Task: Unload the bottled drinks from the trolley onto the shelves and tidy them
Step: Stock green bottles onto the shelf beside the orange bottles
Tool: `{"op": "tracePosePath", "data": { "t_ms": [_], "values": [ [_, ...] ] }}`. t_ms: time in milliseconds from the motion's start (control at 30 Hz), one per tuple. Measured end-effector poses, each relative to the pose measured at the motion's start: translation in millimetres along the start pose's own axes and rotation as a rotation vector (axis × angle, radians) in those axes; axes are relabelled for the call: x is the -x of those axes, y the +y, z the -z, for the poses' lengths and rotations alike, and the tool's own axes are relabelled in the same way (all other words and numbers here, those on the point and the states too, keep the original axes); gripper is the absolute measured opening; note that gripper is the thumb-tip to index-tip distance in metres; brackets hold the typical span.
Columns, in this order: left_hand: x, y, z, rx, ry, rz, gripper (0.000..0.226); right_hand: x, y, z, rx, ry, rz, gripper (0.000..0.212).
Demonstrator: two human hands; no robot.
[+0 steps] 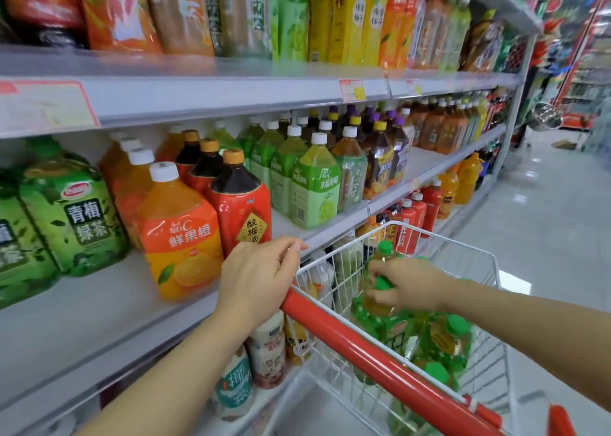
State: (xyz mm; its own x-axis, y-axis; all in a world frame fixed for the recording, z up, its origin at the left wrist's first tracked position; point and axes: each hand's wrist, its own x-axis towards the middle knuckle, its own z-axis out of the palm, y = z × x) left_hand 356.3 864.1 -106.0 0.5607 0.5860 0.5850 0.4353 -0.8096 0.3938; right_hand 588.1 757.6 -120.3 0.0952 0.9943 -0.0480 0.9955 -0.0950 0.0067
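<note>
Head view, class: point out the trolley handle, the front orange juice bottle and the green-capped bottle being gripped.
trolley handle [380, 358], head view, mid bar
orange juice bottle [185, 233], head view, label
green-capped bottle [382, 283], head view, cap

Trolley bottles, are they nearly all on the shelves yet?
Not yet. The middle shelf already has rows of drinks, with bare space in front. Right now the right hand grips one green-capped bottle inside the trolley, while the left hand rests by the red handle. Several more green bottles wait in the trolley.
</note>
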Motion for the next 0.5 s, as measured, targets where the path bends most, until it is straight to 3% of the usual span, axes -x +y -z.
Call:
{"op": "tracePosePath", "data": {
  "t_ms": [133, 233, 300, 367, 500],
  "values": [
    [-3, -1, 9, 0.046, -0.156, 0.069, 0.033, 7, -19, 79, -0.143, 0.406, -0.01, 0.02],
    [-7, 3, 21, 0.477, -0.201, 0.194, 0.042, 12, -50, 134, -0.25, 0.662, 0.057, 0.018],
    [-6, 8, 32, 0.665, -0.1, 0.205, 0.054, 12, -74, 161, -0.323, 0.825, 0.11, 0.018],
    [-1, 17, 46, 0.675, 0.037, 0.119, 0.06, 8, -100, 178, -0.415, 0.926, 0.169, 0.021],
    [14, 26, 81, 0.611, 0.242, 0.03, 0.079, -4, -157, 187, -0.588, 0.963, 0.293, 0.02]
  ]
}}
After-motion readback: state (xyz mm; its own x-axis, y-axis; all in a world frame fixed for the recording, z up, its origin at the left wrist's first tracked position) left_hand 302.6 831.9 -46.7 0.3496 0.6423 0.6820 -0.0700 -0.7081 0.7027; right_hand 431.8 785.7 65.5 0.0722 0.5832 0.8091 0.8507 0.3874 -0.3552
